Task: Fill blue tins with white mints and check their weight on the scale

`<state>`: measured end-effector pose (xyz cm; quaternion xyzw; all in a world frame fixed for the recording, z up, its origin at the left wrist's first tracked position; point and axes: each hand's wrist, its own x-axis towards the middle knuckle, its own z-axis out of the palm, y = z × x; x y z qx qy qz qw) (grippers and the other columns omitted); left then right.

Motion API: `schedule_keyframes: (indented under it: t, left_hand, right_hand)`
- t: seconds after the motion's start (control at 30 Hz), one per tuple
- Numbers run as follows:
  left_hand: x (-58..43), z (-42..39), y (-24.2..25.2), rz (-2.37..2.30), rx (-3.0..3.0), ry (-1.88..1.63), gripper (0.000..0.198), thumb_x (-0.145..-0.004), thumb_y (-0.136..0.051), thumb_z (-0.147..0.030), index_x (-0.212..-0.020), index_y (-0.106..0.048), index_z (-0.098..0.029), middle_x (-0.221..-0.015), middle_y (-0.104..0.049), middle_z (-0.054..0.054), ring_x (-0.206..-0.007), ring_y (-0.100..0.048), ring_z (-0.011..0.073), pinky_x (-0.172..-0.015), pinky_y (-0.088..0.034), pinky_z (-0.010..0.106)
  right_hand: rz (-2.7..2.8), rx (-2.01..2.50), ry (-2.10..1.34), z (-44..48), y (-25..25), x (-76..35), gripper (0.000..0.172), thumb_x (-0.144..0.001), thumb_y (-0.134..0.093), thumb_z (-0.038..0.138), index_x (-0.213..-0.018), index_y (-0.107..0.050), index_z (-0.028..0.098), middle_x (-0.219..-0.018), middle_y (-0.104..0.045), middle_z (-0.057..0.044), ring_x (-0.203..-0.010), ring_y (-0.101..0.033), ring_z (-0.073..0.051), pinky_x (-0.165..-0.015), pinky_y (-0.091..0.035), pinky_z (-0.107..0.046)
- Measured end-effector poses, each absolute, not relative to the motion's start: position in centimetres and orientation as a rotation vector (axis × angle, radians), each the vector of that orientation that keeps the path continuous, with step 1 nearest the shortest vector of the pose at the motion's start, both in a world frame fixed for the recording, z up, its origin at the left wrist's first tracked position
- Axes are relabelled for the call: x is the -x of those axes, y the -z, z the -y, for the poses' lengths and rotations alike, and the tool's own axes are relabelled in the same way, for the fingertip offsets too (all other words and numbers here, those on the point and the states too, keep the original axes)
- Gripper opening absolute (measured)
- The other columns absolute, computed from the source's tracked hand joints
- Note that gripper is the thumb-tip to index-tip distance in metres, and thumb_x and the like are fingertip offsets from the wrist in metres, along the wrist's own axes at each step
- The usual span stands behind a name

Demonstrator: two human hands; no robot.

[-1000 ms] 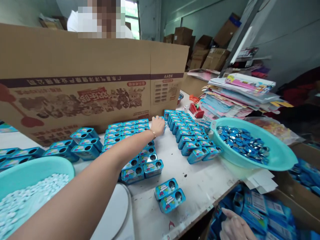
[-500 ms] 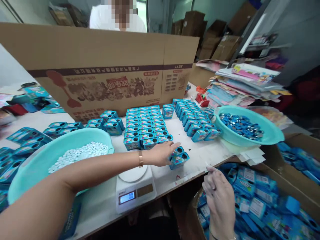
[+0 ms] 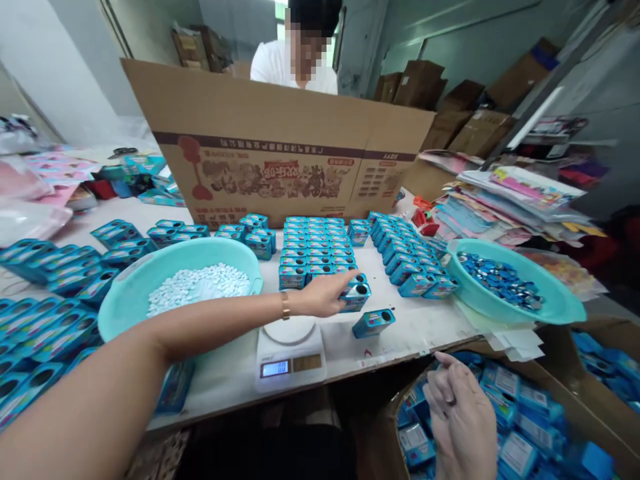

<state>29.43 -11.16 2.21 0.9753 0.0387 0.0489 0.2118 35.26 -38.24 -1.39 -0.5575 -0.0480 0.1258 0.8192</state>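
Observation:
My left hand (image 3: pixel 327 295) reaches over the scale (image 3: pixel 290 357) and has its fingers closed round a small blue tin (image 3: pixel 355 301) at the front right of the block of tins (image 3: pixel 320 250). Another blue tin (image 3: pixel 374 323) stands alone nearer the table edge. The scale's display reads 0.0 and its plate is bare. Over the box of blue tins, my right hand (image 3: pixel 463 407) is held with curled fingers; whether anything small is between them cannot be made out.
A turquoise basin (image 3: pixel 113 310) with white tablets stands at left, another basin (image 3: pixel 560 310) with blue lids at right. Rows of tins flank them. Behind stands a cardboard sheet (image 3: pixel 280 120), with a person (image 3: pixel 263 63) beyond. An open carton (image 3: pixel 385 433) is below right.
The view has shifted left, so more tins show there. My left hand has moved a tin back against the block, leaving the other tin standing apart. My right hand stays curled.

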Motion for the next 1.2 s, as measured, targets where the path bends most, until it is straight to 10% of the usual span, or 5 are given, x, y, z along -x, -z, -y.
schedule_keyframes:
  t: [0.37, 0.6, 1.2]
  left_hand:
    - [-19.3, 6.8, -1.7, -0.406, -2.772, 0.015, 0.074, -0.082, -0.05, -0.008, -0.151, -0.026, -0.016, -0.147, -0.052, 0.016, -0.128, -0.056, 0.0294, -0.101, -0.045, 0.038]
    - [-16.6, 5.8, -3.1, -0.358, -2.7, -0.36, 0.112, -0.075, -0.073, -0.03, -0.155, 0.004, -0.018, -0.165, -0.013, 0.02, -0.152, -0.017, 0.0339, -0.12, -0.028, 0.048]
    - [-15.1, 4.5, -2.8, -0.436, -2.718, -0.212, 0.066, -0.085, -0.066, -0.049, -0.139, -0.043, -0.019, -0.136, -0.054, 0.013, -0.123, -0.048, 0.0328, -0.105, -0.033, 0.045]
  right_hand:
    - [0.072, 0.865, -0.761, 32.6, 1.4, -35.1, 0.028, -0.079, -0.077, 0.041, -0.079, -0.058, 0.019, -0.052, -0.028, 0.012, -0.04, -0.012, -0.005, -0.033, -0.024, -0.015]
    - [0.068, 0.879, -0.836, 29.9, 1.7, -34.8, 0.018, -0.084, -0.071, 0.032, -0.083, -0.058, 0.019, -0.063, -0.042, 0.008, -0.039, -0.02, -0.003, -0.034, -0.026, -0.015]
    - [0.13, 0.917, -0.833, 17.0, -2.0, -33.4, 0.027, -0.089, -0.067, 0.04, -0.079, -0.053, 0.02, -0.056, -0.038, 0.011, -0.037, -0.025, -0.002, -0.033, -0.022, -0.014]
